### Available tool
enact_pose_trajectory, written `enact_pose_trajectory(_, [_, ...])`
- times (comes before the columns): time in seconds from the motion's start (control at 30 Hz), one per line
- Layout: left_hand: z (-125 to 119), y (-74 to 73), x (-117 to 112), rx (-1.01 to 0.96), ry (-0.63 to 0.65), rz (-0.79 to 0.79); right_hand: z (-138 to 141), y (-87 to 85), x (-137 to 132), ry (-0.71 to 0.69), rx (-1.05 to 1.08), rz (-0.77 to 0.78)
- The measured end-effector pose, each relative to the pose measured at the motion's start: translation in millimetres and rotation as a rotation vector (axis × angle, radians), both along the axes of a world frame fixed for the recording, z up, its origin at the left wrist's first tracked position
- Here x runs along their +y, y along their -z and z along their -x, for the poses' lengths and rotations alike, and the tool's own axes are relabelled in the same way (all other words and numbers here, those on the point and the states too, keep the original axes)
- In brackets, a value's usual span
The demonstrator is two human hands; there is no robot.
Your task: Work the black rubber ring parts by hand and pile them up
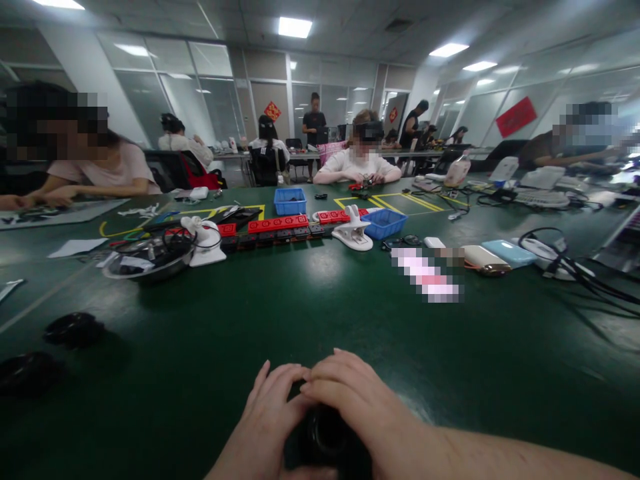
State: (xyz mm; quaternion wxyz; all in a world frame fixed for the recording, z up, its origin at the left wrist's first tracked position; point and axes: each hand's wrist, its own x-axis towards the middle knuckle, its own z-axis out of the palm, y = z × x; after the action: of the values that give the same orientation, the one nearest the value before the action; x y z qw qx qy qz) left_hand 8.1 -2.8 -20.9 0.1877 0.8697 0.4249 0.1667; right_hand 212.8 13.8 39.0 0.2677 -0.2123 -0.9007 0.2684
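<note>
Close to the table's near edge, my left hand (270, 415) and my right hand (356, 393) curl around a black object with a round, ring-like opening (327, 433). Their fingertips meet at its far side. Both hands are closed on it, and they cover most of its shape, so its exact kind cannot be made out. Off to the left lie two dark, rounded pieces: a black ring-shaped piece (73, 329) and a similar black piece (29, 373) partly cut by the frame edge.
Across the green table (225, 313) stand a metal bowl (150, 272) of parts, a white clip stand (354, 235), red trays (277, 224), blue bins (384, 223) and a light-blue case (509, 253). Black cables (580, 273) lie right. Several people sit or stand beyond.
</note>
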Motion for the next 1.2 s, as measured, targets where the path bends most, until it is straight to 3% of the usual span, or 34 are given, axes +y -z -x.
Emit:
enact_pose_trajectory(0.13, [1,-6.3,1,0.028,0.021,0.072,6,16.3,-2,0.171,-0.091,-0.005])
enact_pose_trajectory(0.2, [0,-7.4,1,0.025,0.023,0.102,8,19.8,-3,0.188,-0.152,-0.047])
enact_pose_trajectory(0.43, [-4,-9.4,2,0.029,0.010,0.063,7,3.4,4,-0.106,-0.174,-0.066])
enact_pose_trajectory(0.6, [-7,-15.2,2,0.059,0.088,0.040,11,15.0,5,-0.204,-0.154,-0.172])
enact_pose_trajectory(0.7, [-9,-14.2,2,0.076,0.094,0.020,12,21.7,3,-0.174,-0.119,-0.219])
enact_pose_trajectory(0.87, [-9,-12.2,-1,0.073,0.105,0.008,8,15.5,3,-0.022,-0.096,-0.128])
enact_pose_trajectory(0.93, [-8,-14.1,-2,0.077,0.111,0.016,6,16.3,3,0.000,0.004,-0.184])
enact_pose_trajectory(1.07, [-7,-17.2,-1,0.064,0.116,0.038,8,30.3,2,0.057,0.251,-0.363])
enact_pose_trajectory(1.2, [-6,-17.7,0,0.058,0.123,0.052,10,40.6,1,0.132,0.210,-0.285])
